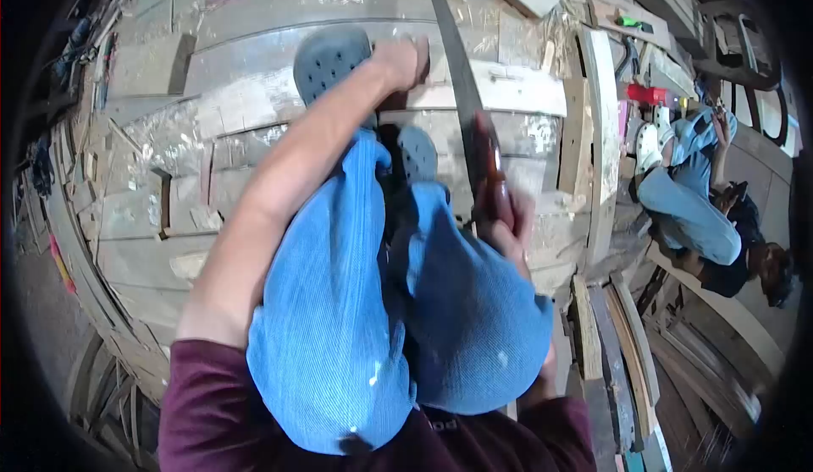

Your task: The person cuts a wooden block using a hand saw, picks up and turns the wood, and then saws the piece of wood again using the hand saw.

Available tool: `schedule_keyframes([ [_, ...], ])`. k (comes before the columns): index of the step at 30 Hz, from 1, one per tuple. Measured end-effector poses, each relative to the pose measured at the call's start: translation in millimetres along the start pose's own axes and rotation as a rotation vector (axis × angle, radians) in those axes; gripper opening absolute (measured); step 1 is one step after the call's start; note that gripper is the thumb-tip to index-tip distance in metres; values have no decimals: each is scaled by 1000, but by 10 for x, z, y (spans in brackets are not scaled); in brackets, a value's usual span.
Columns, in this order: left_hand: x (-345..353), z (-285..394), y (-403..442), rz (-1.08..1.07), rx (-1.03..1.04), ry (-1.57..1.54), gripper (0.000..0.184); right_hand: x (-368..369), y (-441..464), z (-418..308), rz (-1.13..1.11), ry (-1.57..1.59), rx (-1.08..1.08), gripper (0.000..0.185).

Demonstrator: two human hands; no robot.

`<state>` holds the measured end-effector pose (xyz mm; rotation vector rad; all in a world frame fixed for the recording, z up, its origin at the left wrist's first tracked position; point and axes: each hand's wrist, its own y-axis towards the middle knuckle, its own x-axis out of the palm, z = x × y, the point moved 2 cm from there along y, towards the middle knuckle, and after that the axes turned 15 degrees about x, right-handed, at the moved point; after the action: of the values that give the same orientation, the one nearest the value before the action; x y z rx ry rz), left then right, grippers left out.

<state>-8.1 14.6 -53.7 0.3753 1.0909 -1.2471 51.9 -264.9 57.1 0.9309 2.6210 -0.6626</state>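
Observation:
My right hand [506, 218] is wrapped round the reddish-brown handle of a long saw [460, 74], whose blade points up and away from me. My left hand [406, 64] lies beyond my knees, close to a pale wooden board [508, 87] that runs crosswise. Its fingers are curled and partly hidden, so what they hold, if anything, does not show. Under the left forearm is a grey clog [333, 59] on one foot. The other clog [417, 154] shows between my knees and the board.
Another person [699, 193] sits at the right, near a red tool [646, 94]. An upright plank [601, 133] stands between us. Stacked timber [622, 353] lies at the lower right. Wood scraps and shavings cover the plank floor [246, 49].

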Motion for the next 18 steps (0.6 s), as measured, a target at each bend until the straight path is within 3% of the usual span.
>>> schedule_keyframes([
  [1,44,0,-1,41,-11,51,48,-90,-135,17,-21,72,35,43],
  [2,201,-42,16,1,40,58,55,-157,-261,-41,-40,144,69,44],
  [3,160,-144,101,-10,84,83,64,-300,-265,-69,-55,160,218,42],
  [6,228,-150,133,-9,55,-30,63,-370,-342,-278,-43,326,628,38],
  [9,195,-116,68,92,49,29,61,-19,43,36,-106,-21,285,55],
  [10,157,-83,40,80,49,23,60,16,23,57,-89,120,187,53],
  [12,207,10,-17,24,26,49,56,-138,-69,27,69,-51,-21,44],
  [14,-2,-103,78,49,-2,54,53,-228,21,-198,-97,2,543,42],
  [16,117,-48,6,93,53,10,55,-231,-179,-103,-43,190,544,43],
  [18,143,-81,49,107,68,47,57,-79,-49,-53,-40,136,317,37],
])
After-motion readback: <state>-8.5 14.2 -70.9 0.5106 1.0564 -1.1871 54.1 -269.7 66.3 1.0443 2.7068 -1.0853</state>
